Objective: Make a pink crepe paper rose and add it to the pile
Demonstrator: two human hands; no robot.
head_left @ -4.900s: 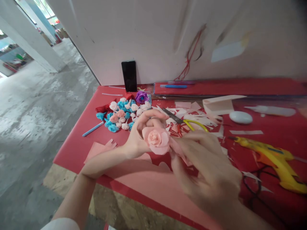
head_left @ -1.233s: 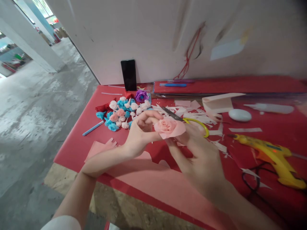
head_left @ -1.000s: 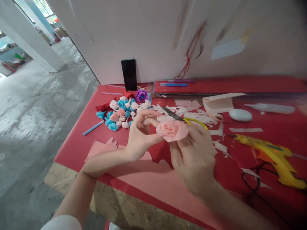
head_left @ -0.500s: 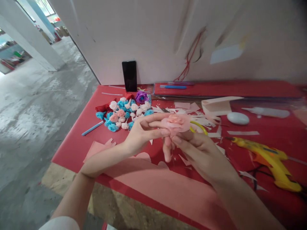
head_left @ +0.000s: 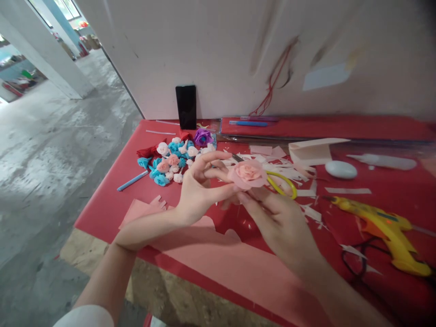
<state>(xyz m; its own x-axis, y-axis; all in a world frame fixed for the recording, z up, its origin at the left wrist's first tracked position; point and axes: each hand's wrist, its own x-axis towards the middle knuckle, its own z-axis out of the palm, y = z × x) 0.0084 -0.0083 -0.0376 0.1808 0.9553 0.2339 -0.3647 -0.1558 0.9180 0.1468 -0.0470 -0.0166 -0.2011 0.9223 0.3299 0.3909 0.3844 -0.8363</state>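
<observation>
While the pink rose (head_left: 248,174) is held above the table (head_left: 109,200), the right hand (head_left: 282,220) pinches its base and the left hand (head_left: 197,195) grips its left edge between thumb and fingers. Scissors (head_left: 289,181) lie just beyond among scraps (head_left: 261,150), pink paper (head_left: 221,263) nearer the person, small roses (head_left: 173,160) off left, a glue gun (head_left: 384,220) off right.

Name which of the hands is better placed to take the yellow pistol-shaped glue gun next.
Right, most likely. The right hand is nearer the glue gun, which lies on its own side; the left hand would probably have to cross over. Both are at the pink paper rose.
</observation>
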